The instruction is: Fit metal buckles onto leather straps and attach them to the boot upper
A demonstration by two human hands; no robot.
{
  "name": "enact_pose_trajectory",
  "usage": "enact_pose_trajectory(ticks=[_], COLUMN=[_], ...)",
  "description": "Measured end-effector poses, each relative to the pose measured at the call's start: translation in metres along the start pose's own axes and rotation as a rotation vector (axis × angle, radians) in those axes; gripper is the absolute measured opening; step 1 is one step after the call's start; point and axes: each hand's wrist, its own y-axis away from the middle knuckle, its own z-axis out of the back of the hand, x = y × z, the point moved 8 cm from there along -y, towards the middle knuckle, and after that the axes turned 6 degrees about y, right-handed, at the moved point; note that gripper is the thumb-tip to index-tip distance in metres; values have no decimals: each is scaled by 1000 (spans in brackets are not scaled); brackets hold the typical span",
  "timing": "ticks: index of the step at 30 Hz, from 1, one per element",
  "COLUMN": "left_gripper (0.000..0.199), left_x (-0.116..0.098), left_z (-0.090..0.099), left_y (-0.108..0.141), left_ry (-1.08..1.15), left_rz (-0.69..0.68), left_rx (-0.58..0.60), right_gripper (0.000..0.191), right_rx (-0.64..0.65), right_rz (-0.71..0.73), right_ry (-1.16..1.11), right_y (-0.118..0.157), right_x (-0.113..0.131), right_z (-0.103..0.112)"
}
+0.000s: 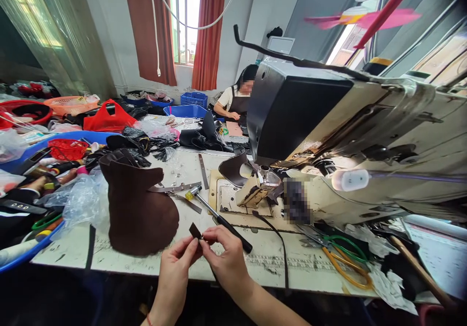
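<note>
My left hand [179, 258] and my right hand [226, 254] meet at the table's front edge, fingertips pinched together. Between them is a dark leather strap [194, 229], its short end pointing up and to the left. A tiny shiny bit shows at the right fingertips, too small to name. What looks like more of the strap hangs below my right hand. Just beyond lies a hammer [222, 221] with a yellow-and-metal head. To the left are stacked dark brown leather pieces [140, 211].
A sewing machine [302, 117] looms at the right, with a brown leather piece [233, 168] by its arm. Scissors [346, 262] with green and orange handles lie at right. A blue tub [22, 158] of supplies stands left. Across the table sits another person [237, 97].
</note>
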Motion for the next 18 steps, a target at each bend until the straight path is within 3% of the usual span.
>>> enact_pose_trajectory(ticks=[9,14,18], left_gripper=[37,36,38], left_x=[-1,-12,-19], left_z=[8,4,0], left_y=[2,5,5], left_ry=[-61,-210,-245], left_rz=[-75,-165,-144], left_rx=[-39,-7,29], right_gripper=[9,7,3], right_rx=[111,94,98], right_rz=[-211,-200,-175], right_ry=[-129,-152,-145], right_y=[1,2,-4], right_x=[-17,-16,-13], right_z=[-11,-13,-12])
